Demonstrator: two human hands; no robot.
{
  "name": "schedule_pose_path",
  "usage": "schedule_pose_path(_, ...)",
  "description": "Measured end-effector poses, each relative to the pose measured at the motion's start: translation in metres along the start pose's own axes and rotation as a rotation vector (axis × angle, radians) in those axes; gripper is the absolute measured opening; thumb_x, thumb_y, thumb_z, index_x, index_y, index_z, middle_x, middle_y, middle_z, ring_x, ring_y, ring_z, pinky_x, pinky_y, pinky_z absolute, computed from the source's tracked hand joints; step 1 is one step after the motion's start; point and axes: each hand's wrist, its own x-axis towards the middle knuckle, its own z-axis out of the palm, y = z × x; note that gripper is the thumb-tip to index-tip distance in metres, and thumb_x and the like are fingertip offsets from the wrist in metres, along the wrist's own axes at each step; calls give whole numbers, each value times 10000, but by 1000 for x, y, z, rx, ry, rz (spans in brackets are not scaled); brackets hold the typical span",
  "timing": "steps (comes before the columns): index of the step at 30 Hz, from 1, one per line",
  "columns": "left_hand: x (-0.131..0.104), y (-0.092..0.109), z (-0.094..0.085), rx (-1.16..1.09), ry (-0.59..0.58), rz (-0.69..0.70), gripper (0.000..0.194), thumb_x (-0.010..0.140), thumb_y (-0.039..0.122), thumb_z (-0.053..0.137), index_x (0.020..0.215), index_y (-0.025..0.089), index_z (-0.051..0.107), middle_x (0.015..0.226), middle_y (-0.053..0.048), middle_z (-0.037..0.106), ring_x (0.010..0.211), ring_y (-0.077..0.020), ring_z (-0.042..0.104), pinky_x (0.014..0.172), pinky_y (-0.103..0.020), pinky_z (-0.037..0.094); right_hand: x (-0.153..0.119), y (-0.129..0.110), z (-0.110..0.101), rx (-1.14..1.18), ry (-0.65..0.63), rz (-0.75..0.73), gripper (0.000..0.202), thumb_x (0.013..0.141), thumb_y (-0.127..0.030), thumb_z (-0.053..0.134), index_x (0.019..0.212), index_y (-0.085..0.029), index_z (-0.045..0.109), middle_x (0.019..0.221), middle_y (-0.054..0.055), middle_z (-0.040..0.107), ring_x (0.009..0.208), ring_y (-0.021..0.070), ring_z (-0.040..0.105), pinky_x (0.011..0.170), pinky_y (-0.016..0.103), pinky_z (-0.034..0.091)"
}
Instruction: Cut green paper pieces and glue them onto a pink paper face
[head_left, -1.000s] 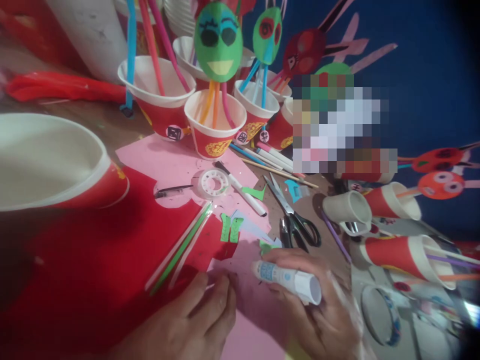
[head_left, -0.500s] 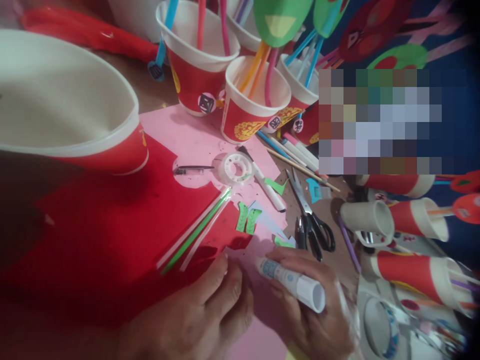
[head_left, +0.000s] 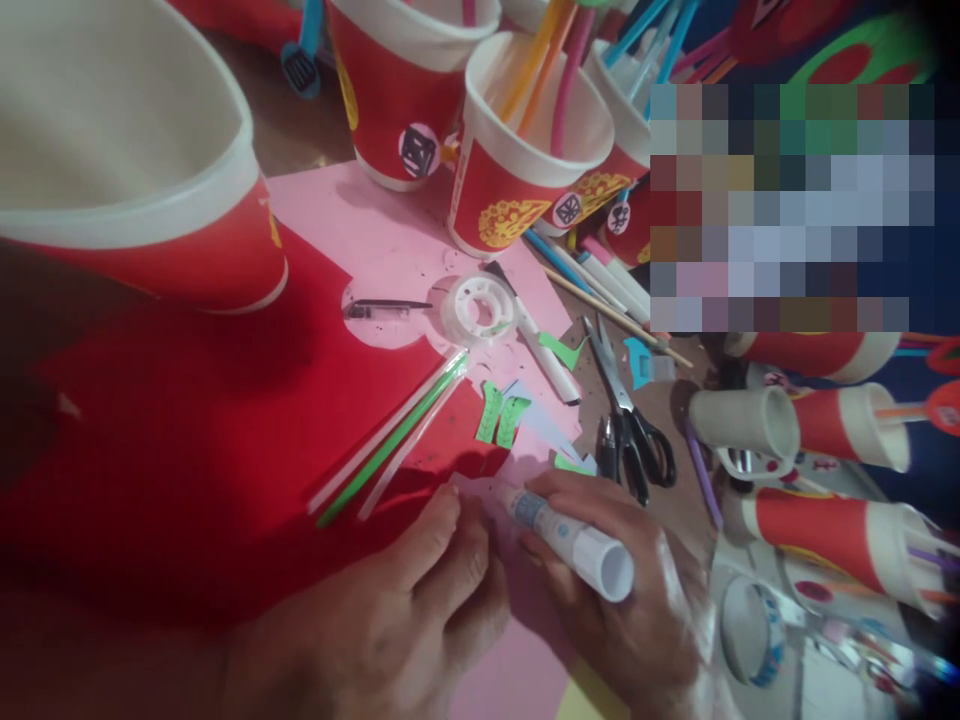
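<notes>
In the head view, my right hand [head_left: 637, 560] is wrapped round a white glue stick [head_left: 562, 535], its tip pointing to the upper left. My left hand [head_left: 405, 600] has its thumb and fingers pinched on a small pinkish-purple piece of paper [head_left: 474, 487], mostly hidden by the fingers. The glue stick's tip is at this piece; whether they touch I cannot tell. Just beyond my hands lie two green leaf-like paper cutouts [head_left: 501, 415]. To their left, a green straw [head_left: 397, 440] and paler straws rest on red paper [head_left: 225, 440]. Pink paper [head_left: 502, 660] shows beneath my hands.
A roll of clear tape [head_left: 480, 308], a marker [head_left: 540, 345] and a black pen [head_left: 386, 308] lie farther back. Black-handled scissors [head_left: 630, 420] lie to the right. Red-and-white paper cups [head_left: 525, 160] with straws stand behind; a large cup [head_left: 187, 240] is at left.
The view has shifted a little, with the cups now higher in the picture. The glue stick has moved slightly left, closer to the left fingers. Both hands keep their holds.
</notes>
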Motion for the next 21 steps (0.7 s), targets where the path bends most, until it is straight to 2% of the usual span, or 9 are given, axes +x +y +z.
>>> schedule_pose_path(8, 0, 3, 4, -43, -20, -24, 402, 735, 440, 604, 1060, 212, 661, 1139, -77, 618, 1128, -320, 453, 1043, -472, 180, 3, -2, -3, -68, -45, 27, 240, 812, -278, 559, 1033, -229, 479, 909, 46, 664, 810, 211, 635, 686, 312, 517)
schedule_pose_path(15, 0, 2, -1, -21, -44, -23, 387, 738, 470, 587, 1039, 241, 669, 1117, -62, 629, 1107, -317, 463, 1045, -472, 159, 3, -5, -8, -122, -100, 4, 241, 797, -239, 562, 1014, -244, 457, 863, 40, 673, 738, 231, 658, 663, 324, 527)
schedule_pose_path(21, -1, 3, 0, 11, -43, 12, 363, 685, 500, 628, 935, 251, 712, 1090, -73, 638, 1084, -337, 467, 1027, -496, 174, 0, -8, -6, -125, -72, -9, 202, 816, -253, 541, 999, -231, 461, 809, 46, 668, 687, 233, 651, 595, 317, 521)
